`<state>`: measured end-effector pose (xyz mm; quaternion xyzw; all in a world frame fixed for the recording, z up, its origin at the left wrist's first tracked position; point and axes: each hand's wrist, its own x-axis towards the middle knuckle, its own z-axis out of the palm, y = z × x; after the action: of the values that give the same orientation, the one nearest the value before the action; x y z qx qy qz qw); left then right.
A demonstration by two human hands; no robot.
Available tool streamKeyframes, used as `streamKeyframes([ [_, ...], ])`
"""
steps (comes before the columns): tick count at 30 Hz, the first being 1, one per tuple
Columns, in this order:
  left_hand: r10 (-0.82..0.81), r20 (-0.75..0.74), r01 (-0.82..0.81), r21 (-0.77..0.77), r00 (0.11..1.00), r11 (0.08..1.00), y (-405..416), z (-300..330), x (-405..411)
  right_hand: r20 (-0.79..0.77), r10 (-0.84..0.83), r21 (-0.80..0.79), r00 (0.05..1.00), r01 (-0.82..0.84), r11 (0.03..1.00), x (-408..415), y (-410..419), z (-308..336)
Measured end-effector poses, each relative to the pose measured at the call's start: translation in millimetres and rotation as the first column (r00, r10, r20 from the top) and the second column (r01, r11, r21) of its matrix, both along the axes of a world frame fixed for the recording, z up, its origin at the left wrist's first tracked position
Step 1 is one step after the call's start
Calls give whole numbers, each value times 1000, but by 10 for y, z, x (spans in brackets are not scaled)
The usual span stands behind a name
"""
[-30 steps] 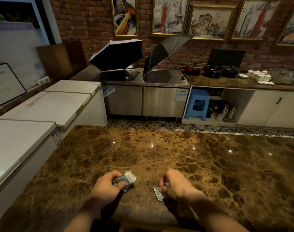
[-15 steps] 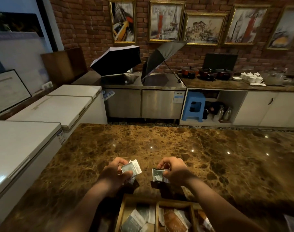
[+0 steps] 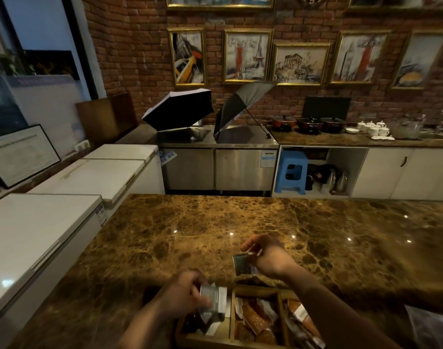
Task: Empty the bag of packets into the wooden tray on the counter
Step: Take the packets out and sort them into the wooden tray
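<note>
A wooden tray (image 3: 232,311) with dividers sits at the near edge of the marble counter (image 3: 240,222). Its left compartment holds silver packets (image 3: 210,326); the middle and right ones hold orange-brown packets (image 3: 255,321). My left hand (image 3: 182,295) is shut on a few silver packets (image 3: 214,297) just over the left compartment. My right hand (image 3: 268,258) hovers beyond the tray's far rim, pinching one dark silver packet (image 3: 242,264). The clear plastic bag (image 3: 429,326) lies at the lower right, partly cut off by the frame.
White chest freezers (image 3: 51,222) flank the counter on the left. Across the aisle stand a steel unit with two open umbrellas (image 3: 180,112), a blue stool (image 3: 292,172), pots and white cups on a back counter (image 3: 354,141).
The view has tilted down and the tray has come into sight. My left hand has dropped with its packets over the left compartment; my right hand has stayed above the far rim.
</note>
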<state>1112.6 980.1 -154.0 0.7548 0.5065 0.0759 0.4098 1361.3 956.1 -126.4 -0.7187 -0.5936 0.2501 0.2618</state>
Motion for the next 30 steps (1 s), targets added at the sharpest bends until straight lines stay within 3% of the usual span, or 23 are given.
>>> streamKeyframes([
  [4, -52, -85, 58, 68, 995, 996, -92, -46, -20, -53, -1, -4, 999, 1, 1000, -32, -46, -11],
  [7, 23, -128, 4, 207, 991, 978, -132, 9, -6, -53, 30, -37, 998, -32, 999, -77, -63, -26],
  [10, 71, -120, -42, 226, 990, 973, -109, 37, -33, -58, 97, -63, 994, -101, 993, -140, -62, -42],
  [14, 77, -162, -45, 195, 984, 980, -105, -14, -78, 19, 161, -38, 987, -160, 986, -262, -29, -61],
  [19, 123, -166, -58, 352, 978, 934, -166, -86, -29, 69, 187, -19, 980, -186, 982, -294, -2, -95],
  [30, 167, 24, -169, 143, 986, 975, 0, -61, 11, 71, 170, -24, 983, -169, 985, -228, 15, -151],
])
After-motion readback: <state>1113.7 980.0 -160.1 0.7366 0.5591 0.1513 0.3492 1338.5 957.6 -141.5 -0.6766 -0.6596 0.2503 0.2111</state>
